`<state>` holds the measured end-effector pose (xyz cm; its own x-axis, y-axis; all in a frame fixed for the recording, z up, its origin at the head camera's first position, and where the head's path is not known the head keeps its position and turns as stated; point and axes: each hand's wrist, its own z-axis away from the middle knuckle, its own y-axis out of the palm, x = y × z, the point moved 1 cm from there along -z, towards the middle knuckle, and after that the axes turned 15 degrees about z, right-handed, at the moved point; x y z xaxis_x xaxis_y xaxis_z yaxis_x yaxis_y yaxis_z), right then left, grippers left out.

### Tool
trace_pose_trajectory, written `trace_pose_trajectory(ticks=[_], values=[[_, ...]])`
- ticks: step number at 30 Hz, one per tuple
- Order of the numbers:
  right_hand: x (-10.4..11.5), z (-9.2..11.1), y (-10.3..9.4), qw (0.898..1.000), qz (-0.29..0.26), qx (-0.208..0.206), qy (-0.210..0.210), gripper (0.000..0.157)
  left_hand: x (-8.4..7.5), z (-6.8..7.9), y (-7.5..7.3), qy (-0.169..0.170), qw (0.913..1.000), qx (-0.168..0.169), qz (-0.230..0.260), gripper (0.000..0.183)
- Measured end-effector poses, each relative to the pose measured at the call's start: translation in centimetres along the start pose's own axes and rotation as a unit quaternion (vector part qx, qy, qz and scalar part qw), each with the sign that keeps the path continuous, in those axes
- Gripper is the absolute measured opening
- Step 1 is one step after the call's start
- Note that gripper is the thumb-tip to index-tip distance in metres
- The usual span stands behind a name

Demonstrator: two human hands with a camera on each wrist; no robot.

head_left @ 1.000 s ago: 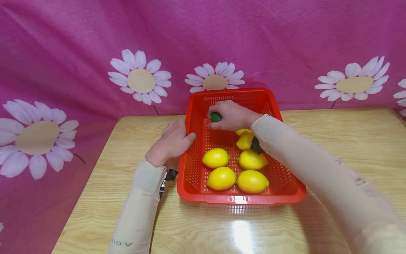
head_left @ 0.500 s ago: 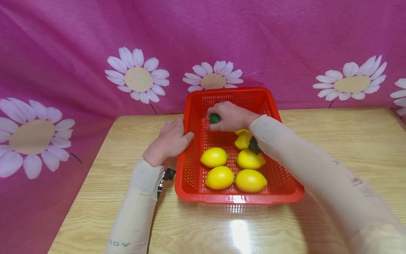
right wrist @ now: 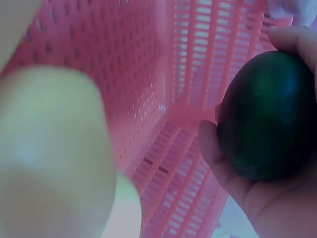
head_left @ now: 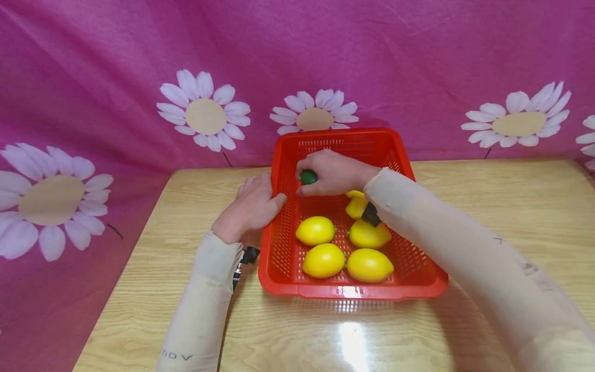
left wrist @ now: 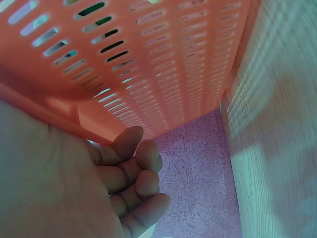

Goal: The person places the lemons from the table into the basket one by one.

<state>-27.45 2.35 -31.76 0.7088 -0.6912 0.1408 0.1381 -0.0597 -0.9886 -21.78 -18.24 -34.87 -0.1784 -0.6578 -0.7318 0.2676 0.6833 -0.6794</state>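
A red perforated plastic basket (head_left: 351, 292) sits on the table with several yellow lemons (head_left: 324, 261) in it. My left hand (head_left: 251, 206) grips its left rim, thumb hooked over the inside and fingers on the outside. In the left wrist view those fingers (left wrist: 136, 183) curl below the rim beside the slotted wall. Near the basket's back left, my right hand (head_left: 327, 173) holds a dark green, egg-shaped fruit (head_left: 308, 177). The right wrist view shows this smooth, glossy fruit (right wrist: 270, 116) between thumb and fingers, over the basket floor.
A lemon (right wrist: 54, 153) looms close at the left of the right wrist view. The right forearm crosses the basket's right side and partly covers lemons. Behind the wooden table (head_left: 502, 206) hangs a magenta cloth (head_left: 400, 62) with white flowers.
My right hand has shifted slightly left and toward the front, carrying the green fruit nearer the basket's left wall. The left hand keeps its hold on the rim.
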Motion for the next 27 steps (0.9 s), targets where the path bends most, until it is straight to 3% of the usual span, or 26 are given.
trace_pose_trajectory(ticks=[10, 27], values=[[1.1, -0.3, 0.6, 0.999, 0.016, 0.037, 0.011, 0.037, 0.2, -0.2, 0.1, 0.011, 0.9999, 0.008, 0.007, 0.04], [1.3, -0.4, 1.1, 0.999, -0.015, 0.05, -0.002, 0.029, -0.1, -0.1, -0.1, 0.015, 0.9998, 0.006, -0.008, 0.035]])
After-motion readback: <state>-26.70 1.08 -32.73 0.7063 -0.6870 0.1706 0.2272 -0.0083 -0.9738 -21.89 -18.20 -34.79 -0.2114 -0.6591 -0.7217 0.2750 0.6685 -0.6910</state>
